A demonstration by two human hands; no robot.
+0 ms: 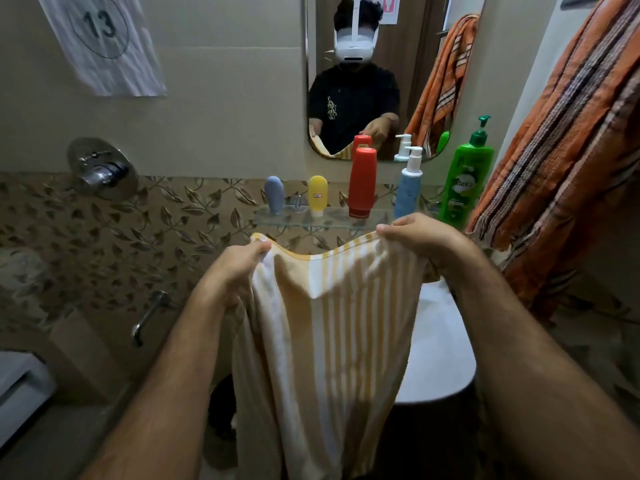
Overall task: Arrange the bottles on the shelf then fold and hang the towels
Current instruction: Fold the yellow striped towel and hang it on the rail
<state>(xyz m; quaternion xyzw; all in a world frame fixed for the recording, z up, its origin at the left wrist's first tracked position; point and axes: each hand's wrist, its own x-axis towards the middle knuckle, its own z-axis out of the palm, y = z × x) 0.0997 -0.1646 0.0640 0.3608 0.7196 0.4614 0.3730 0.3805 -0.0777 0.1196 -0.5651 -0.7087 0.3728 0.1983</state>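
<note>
A yellow-and-white striped towel [332, 334] hangs in front of me, stretched by its top edge. My left hand [239, 268] grips its left top corner and my right hand [419, 240] grips the right one. Behind it, a glass shelf [294, 218] carries a row of bottles: a grey-blue tube [274, 195], a yellow tube [317, 195], a red bottle [362, 181], a blue pump bottle [408, 188] and a green pump bottle [465, 178]. An orange striped towel [561, 143] hangs at the right.
A mirror [381, 74] above the shelf reflects a person and the orange towel. A white washbasin [440, 344] lies below the striped towel. A chrome wall valve [100, 169] and a lever handle [149, 317] are at the left. A paper sheet marked 13 [100, 39] hangs top left.
</note>
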